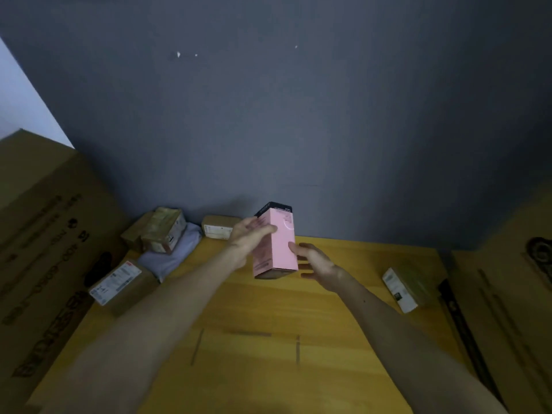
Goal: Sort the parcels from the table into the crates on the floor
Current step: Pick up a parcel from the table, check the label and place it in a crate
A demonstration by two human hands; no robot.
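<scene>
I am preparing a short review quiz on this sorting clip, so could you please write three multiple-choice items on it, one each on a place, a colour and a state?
1. Where does the parcel with the large white label lie?
A. at the table's left edge
B. at the table's right edge
C. on the floor

2. What colour is the box being handled?
A. blue
B. pink
C. green

3. How is the pink box held?
A. lying flat on the table
B. pinned under one palm
C. lifted between both hands

Answers:
1 A, it sits at the left edge, in front of the grey bag.
2 B, its broad faces are pink, with a dark top.
3 C, the left hand has its grip near the top, the right hand steadies the lower side, and the box is clear of the table.
</scene>
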